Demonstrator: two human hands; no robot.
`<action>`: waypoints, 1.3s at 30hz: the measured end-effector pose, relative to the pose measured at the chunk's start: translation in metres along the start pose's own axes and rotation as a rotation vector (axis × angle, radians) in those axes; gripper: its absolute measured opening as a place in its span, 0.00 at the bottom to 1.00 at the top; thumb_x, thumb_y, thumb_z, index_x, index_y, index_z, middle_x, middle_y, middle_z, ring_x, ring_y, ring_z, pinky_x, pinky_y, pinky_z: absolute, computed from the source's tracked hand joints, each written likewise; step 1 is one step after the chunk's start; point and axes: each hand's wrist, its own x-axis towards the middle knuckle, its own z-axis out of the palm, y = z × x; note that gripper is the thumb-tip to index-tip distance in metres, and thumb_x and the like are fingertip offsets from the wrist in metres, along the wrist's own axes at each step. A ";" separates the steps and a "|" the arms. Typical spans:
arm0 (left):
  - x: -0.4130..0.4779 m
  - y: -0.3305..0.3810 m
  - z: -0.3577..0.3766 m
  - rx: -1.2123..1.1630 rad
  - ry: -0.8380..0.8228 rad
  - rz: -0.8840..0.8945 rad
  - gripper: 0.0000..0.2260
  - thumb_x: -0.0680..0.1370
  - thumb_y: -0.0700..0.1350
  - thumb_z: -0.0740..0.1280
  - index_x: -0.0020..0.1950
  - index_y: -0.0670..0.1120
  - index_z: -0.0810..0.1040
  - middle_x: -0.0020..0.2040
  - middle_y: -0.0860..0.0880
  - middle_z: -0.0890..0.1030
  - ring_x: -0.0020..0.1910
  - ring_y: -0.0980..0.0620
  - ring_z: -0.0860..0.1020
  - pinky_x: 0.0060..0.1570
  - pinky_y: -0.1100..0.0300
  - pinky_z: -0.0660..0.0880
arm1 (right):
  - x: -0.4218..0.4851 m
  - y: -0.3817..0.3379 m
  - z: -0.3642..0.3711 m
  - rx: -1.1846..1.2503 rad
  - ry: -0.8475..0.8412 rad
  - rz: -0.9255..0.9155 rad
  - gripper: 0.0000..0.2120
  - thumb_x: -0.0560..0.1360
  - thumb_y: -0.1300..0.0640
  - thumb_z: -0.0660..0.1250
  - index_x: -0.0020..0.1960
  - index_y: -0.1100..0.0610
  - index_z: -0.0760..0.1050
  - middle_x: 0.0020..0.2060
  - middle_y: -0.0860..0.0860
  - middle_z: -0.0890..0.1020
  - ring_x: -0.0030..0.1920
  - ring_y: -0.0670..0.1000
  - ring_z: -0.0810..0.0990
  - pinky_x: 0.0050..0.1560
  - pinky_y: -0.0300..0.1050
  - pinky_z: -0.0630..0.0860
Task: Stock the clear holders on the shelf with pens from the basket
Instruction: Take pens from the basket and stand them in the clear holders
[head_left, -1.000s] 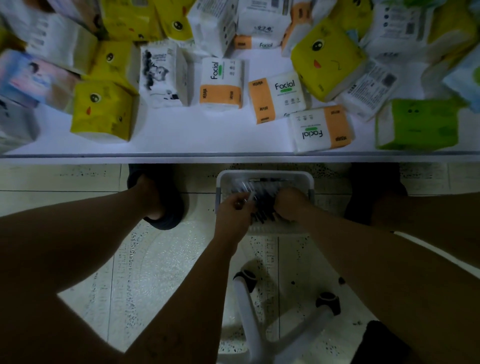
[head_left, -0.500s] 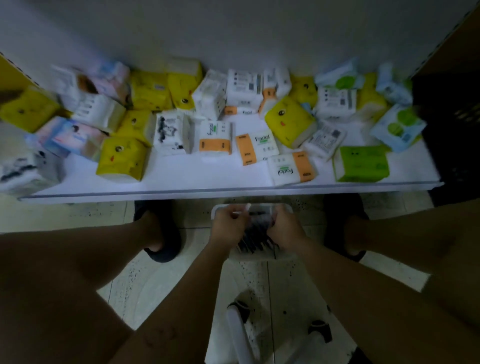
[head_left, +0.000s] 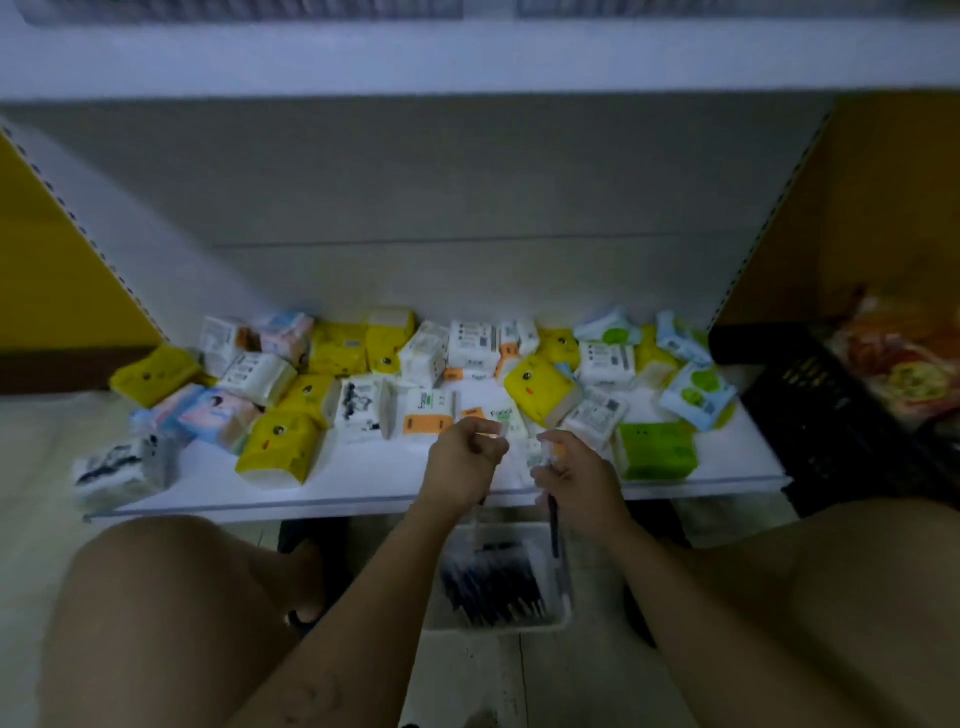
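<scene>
Dark pen (head_left: 554, 525) is held hanging in the clenched right hand (head_left: 576, 475), raised to the shelf edge (head_left: 311, 500) from the basket (head_left: 565, 608), where both hands were buried a second ago. Left hand (head_left: 462, 460) is fisted, apparently round another pen. No clear holders are seen; transfer is judged begun.

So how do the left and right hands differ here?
The left hand is a fist with a pale blurred pen hanging below it; the right hand grips a dark pen hanging straight down. The left hand sits slightly higher than the right hand. Both hover above the basket.
</scene>
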 end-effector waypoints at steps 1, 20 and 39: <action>0.001 0.014 0.000 0.018 -0.001 0.045 0.05 0.79 0.41 0.66 0.53 0.43 0.78 0.42 0.41 0.83 0.40 0.47 0.81 0.41 0.58 0.75 | -0.002 -0.012 -0.009 0.038 0.040 -0.004 0.18 0.75 0.63 0.70 0.63 0.54 0.73 0.40 0.57 0.81 0.32 0.50 0.82 0.37 0.44 0.80; -0.056 0.308 -0.026 0.025 0.096 0.779 0.08 0.76 0.42 0.70 0.53 0.53 0.80 0.44 0.51 0.83 0.38 0.53 0.82 0.42 0.51 0.82 | -0.046 -0.250 -0.210 0.101 0.471 -0.566 0.16 0.73 0.58 0.72 0.57 0.43 0.76 0.40 0.48 0.82 0.40 0.41 0.81 0.43 0.41 0.80; 0.027 0.486 -0.049 0.143 0.297 1.100 0.09 0.74 0.45 0.73 0.52 0.54 0.77 0.44 0.57 0.81 0.44 0.62 0.80 0.45 0.67 0.78 | 0.065 -0.378 -0.322 0.174 0.590 -0.800 0.14 0.73 0.61 0.72 0.55 0.49 0.77 0.42 0.47 0.79 0.46 0.49 0.81 0.49 0.52 0.82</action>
